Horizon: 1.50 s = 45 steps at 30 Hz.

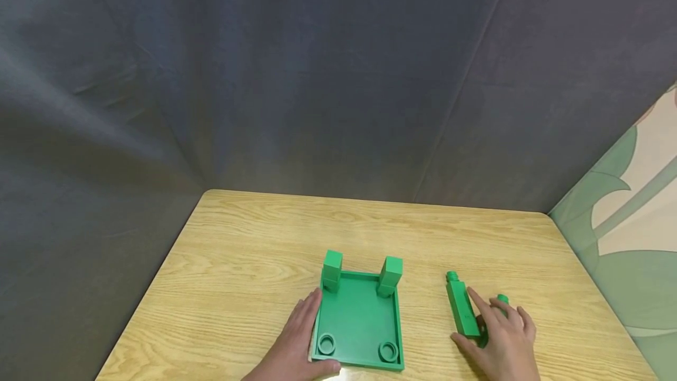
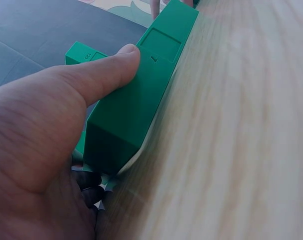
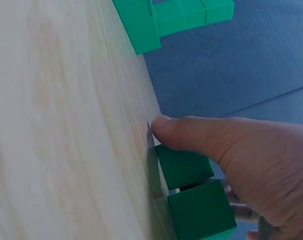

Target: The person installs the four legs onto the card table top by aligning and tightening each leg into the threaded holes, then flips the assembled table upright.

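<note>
Left hand (image 1: 297, 338) grips tray (image 1: 357, 316): posts (image 1: 332, 264) fitted at 11 and 1 o'clock, 5 and 7 sockets (image 1: 327, 351) bare. Right hand (image 1: 502, 337) splays over loose posts (image 1: 462, 308).

Your wood-grain tabletop (image 1: 238, 263) carries a green tray (image 1: 365, 317) and, to its right, two green blocks (image 1: 462, 308) side by side.

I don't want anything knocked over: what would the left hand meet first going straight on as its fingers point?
Likely the upright green post at the far left corner of the green tray; the left hand, at its left side, points that way. Depth is unclear, so it might slip past.
</note>
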{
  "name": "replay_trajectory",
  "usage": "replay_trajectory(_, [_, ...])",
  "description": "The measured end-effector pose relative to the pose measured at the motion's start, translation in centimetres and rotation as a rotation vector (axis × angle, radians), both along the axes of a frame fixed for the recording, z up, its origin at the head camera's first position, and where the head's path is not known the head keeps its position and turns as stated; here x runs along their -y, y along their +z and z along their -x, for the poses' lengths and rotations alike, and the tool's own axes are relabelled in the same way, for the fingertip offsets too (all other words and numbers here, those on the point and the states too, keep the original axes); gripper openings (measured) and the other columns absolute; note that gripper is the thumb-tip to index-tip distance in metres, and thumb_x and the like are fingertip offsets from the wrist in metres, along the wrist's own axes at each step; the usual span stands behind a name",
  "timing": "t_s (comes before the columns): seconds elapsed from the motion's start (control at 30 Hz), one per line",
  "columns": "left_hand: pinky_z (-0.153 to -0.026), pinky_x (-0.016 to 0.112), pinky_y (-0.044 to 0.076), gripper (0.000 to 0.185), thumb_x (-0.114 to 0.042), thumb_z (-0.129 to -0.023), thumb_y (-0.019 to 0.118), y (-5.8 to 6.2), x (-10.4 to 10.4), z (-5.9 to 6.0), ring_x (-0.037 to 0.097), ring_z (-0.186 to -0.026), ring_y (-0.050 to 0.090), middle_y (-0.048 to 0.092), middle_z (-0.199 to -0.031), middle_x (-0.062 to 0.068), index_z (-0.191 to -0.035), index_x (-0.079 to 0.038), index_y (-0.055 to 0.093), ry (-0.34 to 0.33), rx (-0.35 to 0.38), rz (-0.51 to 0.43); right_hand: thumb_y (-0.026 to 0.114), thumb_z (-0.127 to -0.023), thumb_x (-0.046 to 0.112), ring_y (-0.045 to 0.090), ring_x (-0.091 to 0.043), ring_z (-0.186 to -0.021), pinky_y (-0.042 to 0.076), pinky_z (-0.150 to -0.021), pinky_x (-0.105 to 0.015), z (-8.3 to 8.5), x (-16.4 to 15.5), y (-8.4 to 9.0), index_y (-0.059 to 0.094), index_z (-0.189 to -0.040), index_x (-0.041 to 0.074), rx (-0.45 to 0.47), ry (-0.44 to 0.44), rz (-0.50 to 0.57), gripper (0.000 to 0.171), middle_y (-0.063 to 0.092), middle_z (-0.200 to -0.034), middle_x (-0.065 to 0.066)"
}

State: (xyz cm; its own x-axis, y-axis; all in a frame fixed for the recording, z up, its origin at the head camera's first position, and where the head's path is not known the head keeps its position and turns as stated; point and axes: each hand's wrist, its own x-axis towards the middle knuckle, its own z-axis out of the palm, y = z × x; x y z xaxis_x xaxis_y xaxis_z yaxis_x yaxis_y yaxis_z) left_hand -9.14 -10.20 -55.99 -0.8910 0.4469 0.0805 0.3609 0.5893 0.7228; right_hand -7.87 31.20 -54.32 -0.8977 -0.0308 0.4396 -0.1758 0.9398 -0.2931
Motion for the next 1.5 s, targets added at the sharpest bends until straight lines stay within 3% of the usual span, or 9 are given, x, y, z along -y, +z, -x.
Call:
replay_trajectory(0.27, [-0.115,0.068,0.026,0.129,-0.069,-0.076,0.078,-0.1,-0.1,0.0,0.046,-0.152,0.02,0.019,-0.169,0.016,-0.165,-0.01,0.006,0.002,0.015,-0.014,0.096,-0.062,0.031,0.055,-0.039,-0.11,0.018,-0.108,-0.073,0.1,0.6,0.0,0.059,-0.14,0.011,0.001,-0.057,0.014,0.089,0.07,-0.079,-0.004])
replay_trajectory(0.57, [-0.115,0.07,0.025,0.128,-0.068,-0.076,0.078,-0.2,0.0,0.1,0.047,-0.152,0.019,0.019,-0.169,0.017,-0.165,-0.011,0.006,-0.01,0.024,-0.03,0.09,-0.069,0.011,0.057,-0.038,-0.095,0.023,-0.108,-0.071,0.0,1.3,1.0,0.064,-0.134,0.006,-0.038,-0.149,0.23,0.07,0.07,-0.091,-0.016])
replay_trajectory(0.63, [-0.115,0.07,0.025,0.128,-0.068,-0.076,0.078,-0.2,0.0,0.1,0.047,-0.152,0.019,0.019,-0.169,0.017,-0.165,-0.011,0.006,-0.01,0.027,-0.031,0.09,-0.069,0.006,0.057,-0.032,-0.09,0.028,-0.105,-0.065,0.0,1.3,1.2,0.065,-0.131,0.006,-0.055,-0.17,0.279,0.068,0.071,-0.09,-0.015])
replay_trajectory(0.73, [-0.115,0.07,0.023,0.127,-0.068,-0.076,0.078,-0.2,0.0,0.1,0.047,-0.153,0.016,0.017,-0.169,0.016,-0.166,-0.013,0.005,-0.005,0.058,-0.044,0.089,-0.067,0.001,0.057,-0.018,-0.086,0.038,-0.094,-0.045,0.0,1.5,1.5,0.068,-0.127,0.007,-0.1,-0.206,0.335,0.064,0.071,-0.089,-0.012])
replay_trajectory(0.83, [-0.114,0.071,0.023,0.128,-0.068,-0.076,0.078,-0.1,0.1,0.0,0.048,-0.153,0.015,0.016,-0.169,0.015,-0.166,-0.015,0.004,-0.001,0.085,-0.057,0.089,-0.066,-0.001,0.053,0.0,-0.088,0.038,-0.086,-0.026,-0.1,1.8,1.8,0.071,-0.123,0.01,-0.139,-0.254,0.393,0.061,0.069,-0.089,-0.003])
replay_trajectory(0.97, [-0.115,0.071,0.024,0.128,-0.067,-0.076,0.079,0.0,0.1,0.0,0.047,-0.153,0.013,0.015,-0.17,0.014,-0.166,-0.016,0.004,-0.001,0.098,-0.056,0.089,-0.068,-0.005,0.051,0.012,-0.092,0.035,-0.09,-0.008,-0.3,2.1,1.9,0.07,-0.124,0.008,-0.192,-0.276,0.497,0.06,0.064,-0.095,0.015])
replay_trajectory(1.03, [-0.115,0.071,0.024,0.128,-0.067,-0.076,0.079,0.0,0.1,0.0,0.047,-0.153,0.014,0.015,-0.17,0.014,-0.166,-0.016,0.004,-0.001,0.096,-0.054,0.088,-0.07,-0.009,0.055,0.012,-0.092,0.04,-0.091,-0.005,-0.3,2.1,1.9,0.069,-0.124,0.004,-0.226,-0.25,0.549,0.059,0.062,-0.099,0.021])
replay_trajectory(1.17, [-0.116,0.07,0.023,0.128,-0.068,-0.076,0.078,0.1,0.0,0.0,0.045,-0.154,0.014,0.015,-0.17,0.013,-0.166,-0.016,0.004,0.001,0.094,-0.049,0.085,-0.07,-0.015,0.062,0.007,-0.092,0.051,-0.076,-0.006,-0.3,2.1,1.8,0.069,-0.12,-0.001,-0.268,-0.202,0.631,0.054,0.065,-0.106,0.021])
replay_trajectory(1.5, [-0.115,0.07,0.023,0.128,-0.068,-0.076,0.079,0.1,0.0,0.0,0.046,-0.153,0.014,0.016,-0.17,0.014,-0.166,-0.016,0.004,0.001,0.1,-0.049,0.077,-0.074,-0.023,0.063,-0.003,-0.096,0.055,-0.066,-0.009,-0.6,2.6,2.6,0.071,-0.116,-0.01,-0.312,-0.209,0.789,0.044,0.065,-0.101,0.006])
